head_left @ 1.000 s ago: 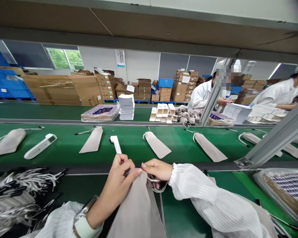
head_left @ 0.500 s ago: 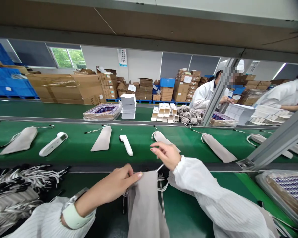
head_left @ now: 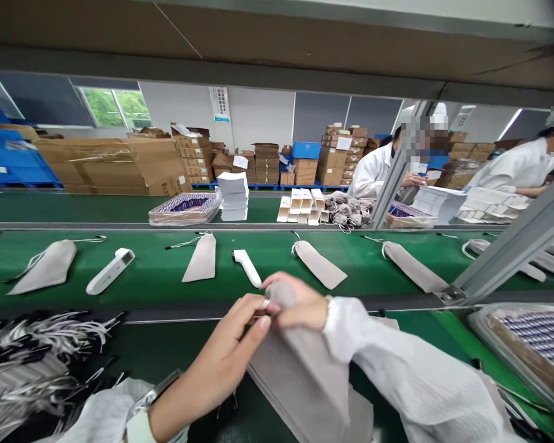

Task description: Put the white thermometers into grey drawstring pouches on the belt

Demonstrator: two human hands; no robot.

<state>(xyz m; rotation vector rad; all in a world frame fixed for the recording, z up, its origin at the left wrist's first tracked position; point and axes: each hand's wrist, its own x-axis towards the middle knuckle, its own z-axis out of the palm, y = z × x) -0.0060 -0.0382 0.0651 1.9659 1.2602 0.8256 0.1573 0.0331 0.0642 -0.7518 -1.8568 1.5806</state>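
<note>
In front of me hangs a grey drawstring pouch (head_left: 305, 375), its upper end bunched between both hands. My left hand (head_left: 233, 335) pinches one side of the pouch's mouth between thumb and fingers. On the other side, my right hand (head_left: 307, 304) is closed around the gathered top; its fingers are partly blurred. No string shows at the mouth now. Beyond my hands, a green conveyor belt (head_left: 148, 246) carries a white handheld device with a small display (head_left: 111, 271), another white device (head_left: 246, 267) and several grey pouches, one of them a pouch (head_left: 321, 264) just past my right hand.
A heap of pouches with white cords (head_left: 37, 363) lies at the left. At the right is a plastic-wrapped tray (head_left: 530, 344). A metal post (head_left: 503, 246) slants up on the right. Across the belt are white boxes (head_left: 302, 206), stacked papers (head_left: 233, 197) and two co-workers in white.
My right hand has come down from a white string onto the pouch top and closed there. The pouch now slants and spreads rightward. Things on the belt have shifted slightly right.
</note>
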